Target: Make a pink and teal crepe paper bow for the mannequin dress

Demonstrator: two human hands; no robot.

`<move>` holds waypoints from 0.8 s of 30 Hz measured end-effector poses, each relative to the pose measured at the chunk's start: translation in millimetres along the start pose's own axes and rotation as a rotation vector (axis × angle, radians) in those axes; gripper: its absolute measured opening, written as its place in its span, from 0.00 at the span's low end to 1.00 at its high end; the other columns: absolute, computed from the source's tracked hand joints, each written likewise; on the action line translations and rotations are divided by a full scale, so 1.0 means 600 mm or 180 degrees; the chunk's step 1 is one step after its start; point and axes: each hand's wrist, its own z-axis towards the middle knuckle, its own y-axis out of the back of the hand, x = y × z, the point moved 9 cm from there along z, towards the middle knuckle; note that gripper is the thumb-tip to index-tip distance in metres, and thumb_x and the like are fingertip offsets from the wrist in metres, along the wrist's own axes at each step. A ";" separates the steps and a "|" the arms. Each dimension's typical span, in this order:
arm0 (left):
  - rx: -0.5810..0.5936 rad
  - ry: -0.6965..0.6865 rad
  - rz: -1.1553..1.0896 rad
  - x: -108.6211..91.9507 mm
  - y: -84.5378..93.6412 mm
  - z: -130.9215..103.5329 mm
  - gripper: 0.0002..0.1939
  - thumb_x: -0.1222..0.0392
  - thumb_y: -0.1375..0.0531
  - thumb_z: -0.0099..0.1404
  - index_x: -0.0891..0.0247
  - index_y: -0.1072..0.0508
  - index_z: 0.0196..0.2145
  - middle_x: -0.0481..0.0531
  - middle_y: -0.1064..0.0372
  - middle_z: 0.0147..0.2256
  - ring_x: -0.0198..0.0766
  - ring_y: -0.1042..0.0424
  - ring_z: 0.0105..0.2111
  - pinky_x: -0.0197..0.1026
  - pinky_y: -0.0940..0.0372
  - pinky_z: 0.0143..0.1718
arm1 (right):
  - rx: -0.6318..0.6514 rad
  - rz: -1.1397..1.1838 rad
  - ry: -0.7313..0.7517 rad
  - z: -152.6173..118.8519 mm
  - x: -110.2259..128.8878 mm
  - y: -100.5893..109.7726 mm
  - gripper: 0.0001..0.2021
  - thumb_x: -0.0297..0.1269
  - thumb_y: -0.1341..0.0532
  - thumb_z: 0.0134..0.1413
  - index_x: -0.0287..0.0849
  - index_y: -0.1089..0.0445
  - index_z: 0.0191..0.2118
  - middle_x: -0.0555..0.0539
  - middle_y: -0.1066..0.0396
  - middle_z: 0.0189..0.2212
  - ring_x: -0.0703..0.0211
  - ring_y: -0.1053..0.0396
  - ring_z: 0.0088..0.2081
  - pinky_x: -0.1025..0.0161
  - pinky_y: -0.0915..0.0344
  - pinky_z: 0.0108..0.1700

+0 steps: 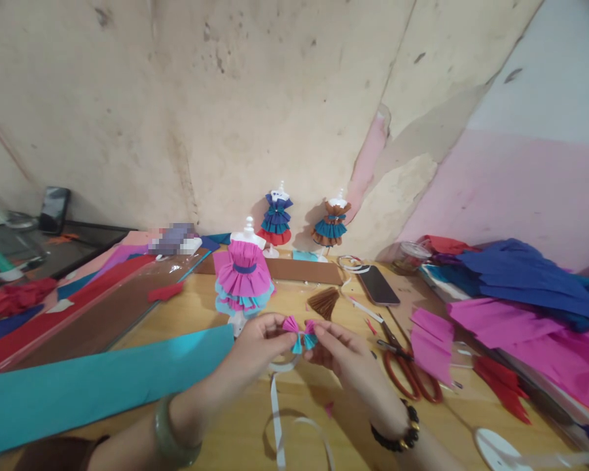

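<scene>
Between my hands is a small crepe-paper bow (298,342) in pink and turquoise. My left hand (267,337) pinches its left side, and my right hand (334,347) pinches the right side. A narrow white tape (275,412) trails down from beneath the bow and curls on the table. Just behind my left hand stands a mini dress form (245,271) in a ruffled pink paper dress with a dark blue waistband and turquoise ruffles. Scissors with red-brown handles (403,366) lie to the right of my right hand.
Two more dressed mini forms, one blue and red (276,219), one brown and teal (330,222), stand by the wall. A turquoise paper strip (103,379) lies left. A phone (378,285), pink paper (432,345) and a blue paper pile (525,278) lie right. A fanned brown piece (324,301) lies behind.
</scene>
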 end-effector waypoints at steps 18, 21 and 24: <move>0.0205 0.0332 -0.0277 0.029 -0.008 0.000 0.22 0.57 0.30 0.46 0.63 0.29 0.39 0.52 0.27 0.33 0.39 0.28 0.31 0.40 0.36 0.33 | -0.0129 -0.0454 0.0234 0.000 0.015 0.006 0.18 0.47 0.26 0.36 0.39 0.24 0.31 0.52 0.29 0.23 0.65 0.35 0.26 0.66 0.37 0.32; 0.0356 0.0309 0.0029 0.033 -0.008 0.001 0.23 0.55 0.31 0.50 0.63 0.29 0.43 0.52 0.26 0.35 0.38 0.28 0.34 0.39 0.36 0.35 | -0.0031 -0.0746 0.0424 -0.004 0.029 -0.006 0.19 0.49 0.28 0.39 0.39 0.25 0.32 0.51 0.29 0.24 0.64 0.36 0.26 0.65 0.37 0.32; 0.0399 0.0146 0.0249 0.029 -0.007 0.005 0.17 0.50 0.33 0.53 0.64 0.26 0.37 0.52 0.26 0.35 0.38 0.29 0.35 0.39 0.37 0.36 | 0.0113 -0.0860 0.0446 -0.007 0.026 -0.019 0.21 0.47 0.29 0.41 0.41 0.28 0.40 0.51 0.29 0.27 0.63 0.34 0.27 0.64 0.37 0.33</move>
